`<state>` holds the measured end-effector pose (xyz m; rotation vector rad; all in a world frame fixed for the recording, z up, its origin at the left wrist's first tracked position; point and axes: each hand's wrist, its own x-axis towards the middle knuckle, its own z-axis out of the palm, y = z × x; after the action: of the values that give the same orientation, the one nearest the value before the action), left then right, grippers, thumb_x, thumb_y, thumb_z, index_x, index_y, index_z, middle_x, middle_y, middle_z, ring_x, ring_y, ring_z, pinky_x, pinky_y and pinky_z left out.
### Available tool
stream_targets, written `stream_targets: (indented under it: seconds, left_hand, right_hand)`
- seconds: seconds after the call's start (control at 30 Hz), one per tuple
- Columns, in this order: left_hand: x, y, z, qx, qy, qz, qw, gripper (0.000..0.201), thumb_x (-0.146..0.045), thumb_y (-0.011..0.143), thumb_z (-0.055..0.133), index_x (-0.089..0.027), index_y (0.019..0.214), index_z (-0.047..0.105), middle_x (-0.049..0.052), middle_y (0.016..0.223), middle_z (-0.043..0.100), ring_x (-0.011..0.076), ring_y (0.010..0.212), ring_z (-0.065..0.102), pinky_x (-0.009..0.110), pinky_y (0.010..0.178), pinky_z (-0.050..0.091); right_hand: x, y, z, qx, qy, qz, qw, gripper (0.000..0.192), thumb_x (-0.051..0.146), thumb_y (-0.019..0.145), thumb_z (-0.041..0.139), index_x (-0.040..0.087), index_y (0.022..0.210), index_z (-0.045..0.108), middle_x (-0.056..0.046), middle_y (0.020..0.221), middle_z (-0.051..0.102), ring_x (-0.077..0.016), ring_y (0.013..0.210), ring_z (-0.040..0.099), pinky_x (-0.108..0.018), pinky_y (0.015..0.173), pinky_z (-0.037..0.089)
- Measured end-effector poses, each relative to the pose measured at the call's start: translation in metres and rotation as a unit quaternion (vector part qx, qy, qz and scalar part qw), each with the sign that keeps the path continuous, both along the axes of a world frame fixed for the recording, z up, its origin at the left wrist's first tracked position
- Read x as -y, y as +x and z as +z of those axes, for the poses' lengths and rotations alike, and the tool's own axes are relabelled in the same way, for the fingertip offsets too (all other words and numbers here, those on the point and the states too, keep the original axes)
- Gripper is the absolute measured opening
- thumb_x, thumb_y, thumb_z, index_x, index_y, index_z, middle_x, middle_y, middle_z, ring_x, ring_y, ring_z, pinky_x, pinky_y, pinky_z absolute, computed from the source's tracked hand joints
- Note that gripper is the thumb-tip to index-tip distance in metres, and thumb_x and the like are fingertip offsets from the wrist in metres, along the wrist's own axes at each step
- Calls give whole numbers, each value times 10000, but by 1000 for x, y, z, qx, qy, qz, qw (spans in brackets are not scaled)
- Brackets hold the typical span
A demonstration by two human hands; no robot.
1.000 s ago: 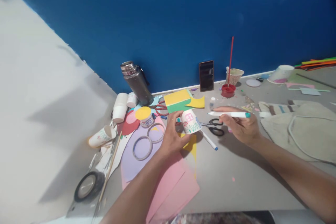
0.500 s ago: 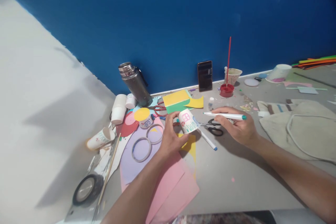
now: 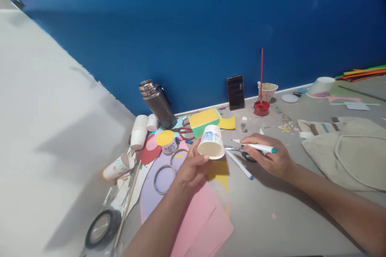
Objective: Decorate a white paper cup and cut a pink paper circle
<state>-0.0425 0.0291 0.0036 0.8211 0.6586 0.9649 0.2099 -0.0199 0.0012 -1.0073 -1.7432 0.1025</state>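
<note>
A small paper cup (image 3: 212, 136) with blue and pink drawings on its side is held by my left hand (image 3: 191, 166). Its open mouth faces toward me and downward. My right hand (image 3: 269, 156) grips a white marker (image 3: 258, 147) with a green end, its tip pointing left toward the cup but apart from it. Below the cup, a second white marker (image 3: 239, 164) with a blue end lies on the table. Scissors (image 3: 247, 155) lie partly hidden behind my right hand.
Left of my hands are tape rings (image 3: 164, 179), a yellow-topped cup (image 3: 165, 138), pink paper (image 3: 208, 217), stacked cups (image 3: 139, 132) and a black tape roll (image 3: 102, 231). At the back stand a steel flask (image 3: 158, 104), a phone (image 3: 235, 92) and a red holder (image 3: 261, 108). A cloth bag (image 3: 358, 156) lies right.
My left hand has turned the cup, so its open mouth now shows and the pink window drawing has rotated away. The marker in my right hand stays apart from the cup.
</note>
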Motion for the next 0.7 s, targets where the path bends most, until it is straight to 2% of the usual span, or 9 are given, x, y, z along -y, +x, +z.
stream_targets:
  seconds: [0.13, 0.27, 0.47, 0.7]
  left_hand:
    - [6, -3, 3, 53, -25, -37, 998, 948, -207, 576, 890, -247, 1461, 553, 120, 1343, 734, 348, 1293, 667, 485, 1151, 479]
    - [10, -2, 7, 59, -19, -58, 996, 1026, -188, 565, 887, -237, 1516, 506, 143, 1392, 716, 375, 1330, 647, 511, 1181, 447]
    - [9, -2, 8, 16, -7, -60, 998, 1068, -203, 523, 915, -253, 1509, 509, 133, 1377, 719, 371, 1340, 636, 499, 1173, 460]
    - [8, -2, 7, -32, 42, -80, 995, 1067, -396, 524, 969, -273, 1487, 526, 153, 1418, 684, 399, 1328, 634, 556, 1116, 512]
  right_hand:
    - [0, -2, 3, -3, 19, 6, 1000, 126, 181, 988, 658, 230, 1045, 759, -51, 907, 829, -186, 761, 784, -257, 721, 614]
    - [-2, -2, 0, 4, 25, 9, 1000, 131, 176, 991, 663, 231, 1065, 756, -58, 925, 827, -193, 781, 784, -271, 729, 616]
    - [-4, -4, -14, 54, 21, 46, 997, 233, 144, 1015, 634, 227, 1216, 716, -74, 994, 816, -201, 877, 778, -310, 778, 616]
    - [-4, -4, -16, 67, -2, 48, 997, 222, 169, 1031, 608, 225, 1217, 716, -92, 1006, 820, -216, 890, 783, -329, 767, 622]
